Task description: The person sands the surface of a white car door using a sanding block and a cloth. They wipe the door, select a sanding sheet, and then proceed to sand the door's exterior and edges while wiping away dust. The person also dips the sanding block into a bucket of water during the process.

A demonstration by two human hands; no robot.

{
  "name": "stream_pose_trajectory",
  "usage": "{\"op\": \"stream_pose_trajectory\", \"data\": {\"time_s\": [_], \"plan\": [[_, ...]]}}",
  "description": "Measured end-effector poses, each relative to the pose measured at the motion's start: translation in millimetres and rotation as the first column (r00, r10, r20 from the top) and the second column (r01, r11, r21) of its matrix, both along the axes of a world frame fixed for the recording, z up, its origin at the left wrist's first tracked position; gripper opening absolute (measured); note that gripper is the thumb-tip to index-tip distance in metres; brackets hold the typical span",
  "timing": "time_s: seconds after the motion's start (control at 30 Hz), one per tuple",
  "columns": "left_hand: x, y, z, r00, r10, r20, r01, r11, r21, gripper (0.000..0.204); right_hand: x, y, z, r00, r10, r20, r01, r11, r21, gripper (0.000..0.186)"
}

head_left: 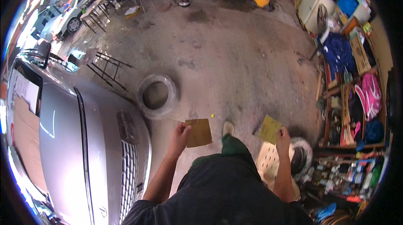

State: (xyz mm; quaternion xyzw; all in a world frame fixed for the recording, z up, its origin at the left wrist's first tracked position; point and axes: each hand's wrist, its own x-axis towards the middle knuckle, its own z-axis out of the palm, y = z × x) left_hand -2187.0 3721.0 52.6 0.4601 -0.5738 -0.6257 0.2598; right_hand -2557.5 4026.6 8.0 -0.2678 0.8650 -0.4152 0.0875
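Note:
My left hand (pixel 181 134) grips a square mustard-yellow sheet, apparently sandpaper (pixel 200 133), by its left edge, thumb on top. On my right, a second yellow sheet (pixel 269 129) is held tilted at its lower right corner by my right hand (pixel 282 136). Both sheets are in front of my waist, apart from each other. My foot (pixel 228 128) is on the concrete floor between them. Below the right sheet is a cream plastic panel with holes (pixel 265 160), beside a tyre with a dark centre (pixel 300 153).
A silver car's front (pixel 63 141) fills the left side. Ahead lie a wrapped tyre (pixel 166 94) and a metal stand (pixel 107 69) on concrete (pixel 231 52). Cluttered shelves (pixel 344 170) line the right; a yellow-black vacuum (pixel 260 0) and a white car (pixel 73 24) stand farther back.

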Motion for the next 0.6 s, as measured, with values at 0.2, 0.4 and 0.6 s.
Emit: {"op": "stream_pose_trajectory", "data": {"time_s": [0.2, 0.4, 0.6], "plan": [[-83.0, -122.6, 65.3, 0.954, 0.157, -0.254, -0.114, 0.978, 0.176, 0.008, -54.4, -263.7, 47.0, 0.943, 0.316, 0.105, -0.318, 0.948, -0.004, 0.026], [-113.3, -252.8, 75.9, 0.792, 0.326, -0.517, -0.14, 0.92, 0.366, 0.018, -32.6, -522.8, 68.8, 0.444, 0.695, 0.566, -0.683, 0.671, -0.288, 0.033], [-121.9, -435.9, 14.3, 0.823, 0.47, -0.321, -0.406, 0.88, 0.246, 0.008, -9.9, -743.5, 75.4, 0.12, 0.81, 0.574, -0.685, 0.486, -0.543, 0.047]]}}
